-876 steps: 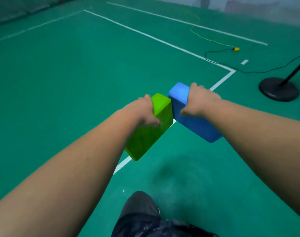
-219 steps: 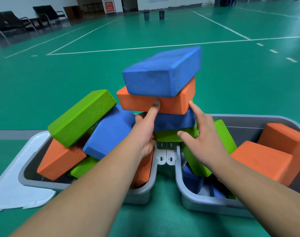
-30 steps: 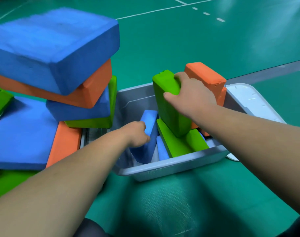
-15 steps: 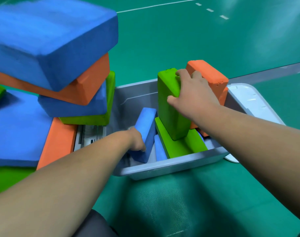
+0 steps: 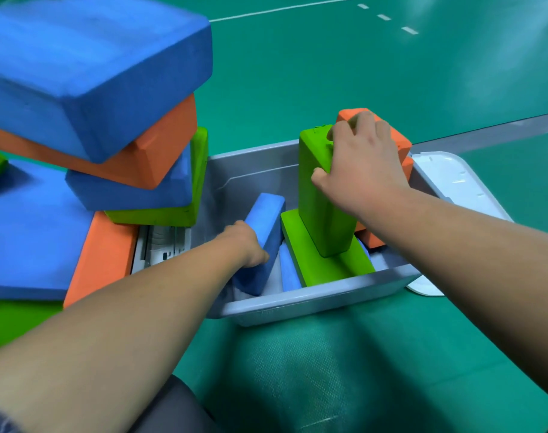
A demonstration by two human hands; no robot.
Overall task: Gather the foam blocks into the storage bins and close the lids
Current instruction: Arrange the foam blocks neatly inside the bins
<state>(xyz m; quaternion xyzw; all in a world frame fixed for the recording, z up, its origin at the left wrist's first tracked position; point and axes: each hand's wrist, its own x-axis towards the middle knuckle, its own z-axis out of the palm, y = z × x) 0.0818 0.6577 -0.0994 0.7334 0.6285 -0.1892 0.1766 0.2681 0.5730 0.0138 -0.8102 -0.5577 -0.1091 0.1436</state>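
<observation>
Grey bin (image 5: 313, 300) contains two green blocks (image 5: 328, 270), two blue blocks (image 5: 289, 271), apparently two orange blocks (image 5: 405, 151). Right hand (image 5: 360, 170) grips the upright green block (image 5: 319, 214); left hand (image 5: 246, 245) holds the tilted blue block (image 5: 266, 220).

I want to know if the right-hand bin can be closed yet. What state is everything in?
Left hand: grips the tilted blue block.
Right hand: grips the upright green block, which stands above the rim.
Flat green block: lying in the bin.
Grey bin: open, partly filled.
White lid: off, beside the bin.
Block pile: stacked high, left of the bin.
</observation>
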